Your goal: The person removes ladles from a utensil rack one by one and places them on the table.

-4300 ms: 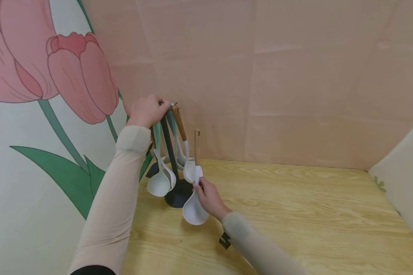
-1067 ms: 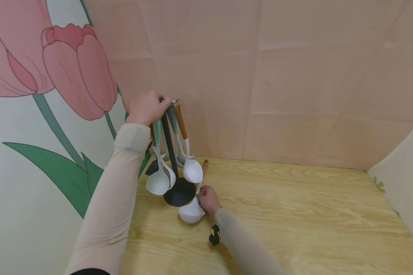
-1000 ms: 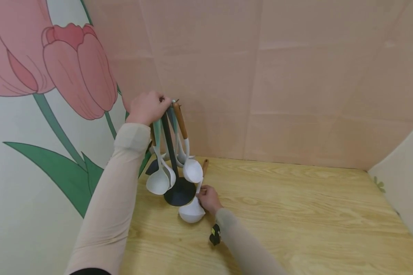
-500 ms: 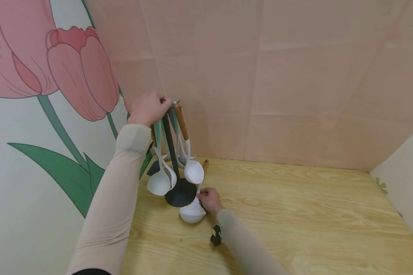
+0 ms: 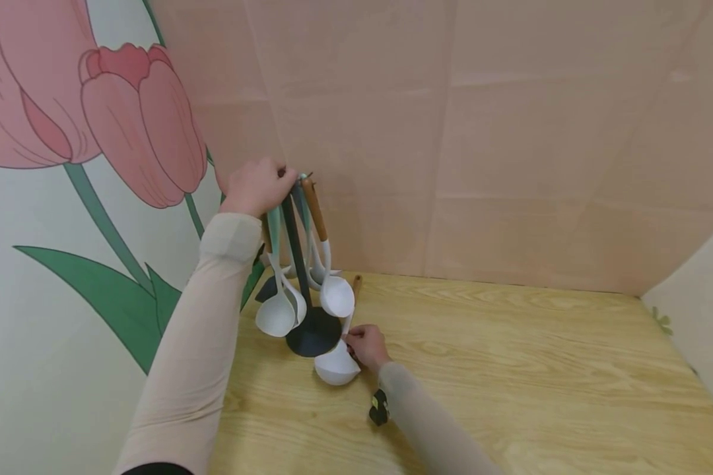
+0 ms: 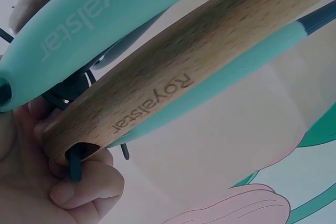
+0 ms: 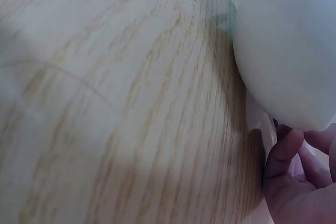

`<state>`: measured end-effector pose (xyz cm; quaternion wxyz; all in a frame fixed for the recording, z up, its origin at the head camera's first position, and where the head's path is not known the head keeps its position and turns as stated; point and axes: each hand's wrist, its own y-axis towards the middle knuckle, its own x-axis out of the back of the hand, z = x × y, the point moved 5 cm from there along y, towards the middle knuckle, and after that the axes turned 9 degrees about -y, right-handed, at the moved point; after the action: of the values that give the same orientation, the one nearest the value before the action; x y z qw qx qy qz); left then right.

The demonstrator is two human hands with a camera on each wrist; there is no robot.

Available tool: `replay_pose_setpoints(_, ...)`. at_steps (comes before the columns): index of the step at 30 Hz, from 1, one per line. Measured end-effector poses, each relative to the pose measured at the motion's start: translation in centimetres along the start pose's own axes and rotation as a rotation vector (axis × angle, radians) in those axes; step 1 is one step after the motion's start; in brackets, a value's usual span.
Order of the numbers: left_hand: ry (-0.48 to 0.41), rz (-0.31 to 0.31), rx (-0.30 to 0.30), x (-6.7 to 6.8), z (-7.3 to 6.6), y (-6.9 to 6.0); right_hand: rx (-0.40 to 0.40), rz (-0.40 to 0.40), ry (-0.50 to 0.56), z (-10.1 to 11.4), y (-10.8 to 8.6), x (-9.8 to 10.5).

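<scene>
My left hand [image 5: 255, 188] grips the top of a black utensil stand [image 5: 313, 333]. Around its post hang several utensils, among them a white ladle [image 5: 276, 315] at the front left and a wooden-handled one [image 5: 337, 297] at the right. Close up, the left wrist view has curled fingers under a wooden handle [image 6: 157, 82] hung on a dark hook, beside a mint-green handle [image 6: 79, 40]. By the stand's base, my right hand [image 5: 367, 346] pinches the neck of another white ladle [image 5: 336, 368]. That ladle's rounded bowl [image 7: 286, 45] is low over the tabletop; its wooden handle end points backward.
A wood-grain table [image 5: 511, 369] extends to the right. Behind it hangs a creased pinkish-brown sheet [image 5: 511, 145]. A panel with printed tulips [image 5: 131, 125] stands close on the left, and a pale panel [image 5: 701, 316] borders the right side.
Over four seconds, the ladle in my right hand went from upright to tipped back, its wooden end dropping toward the table and its bowl turning over. Lately almost nothing moves; my left hand stays put.
</scene>
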<state>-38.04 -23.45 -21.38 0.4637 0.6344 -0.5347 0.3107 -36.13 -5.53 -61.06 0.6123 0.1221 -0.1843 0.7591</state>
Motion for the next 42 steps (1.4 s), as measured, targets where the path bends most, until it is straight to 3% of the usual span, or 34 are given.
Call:
replay_pose_setpoints(11,-0.011,0.001,-0.001,0.0,-0.1,0.1,-0.007,0.011,-0.013,0.2,0.0,0.2)
replay_pose_setpoints(19,-0.014,0.003,0.0,0.0,-0.1,0.1,-0.025,0.073,-0.045,0.5,0.1,0.1)
replay_pose_setpoints(28,-0.013,-0.002,0.0,-0.2,-0.1,0.1,-0.014,0.052,-0.072,0.4,0.1,-0.1)
replay_pose_setpoints(32,-0.016,0.007,0.008,-0.1,-0.2,0.0,-0.026,0.012,-0.079,0.6,-0.1,0.3)
replay_pose_setpoints(39,-0.028,0.019,0.011,0.0,-0.2,0.1,0.091,-0.173,-0.225,2.2,-0.7,2.2)
replay_pose_setpoints(42,-0.036,0.025,0.015,0.0,-0.1,0.1,0.128,-0.232,-0.224,3.1,-0.9,3.1)
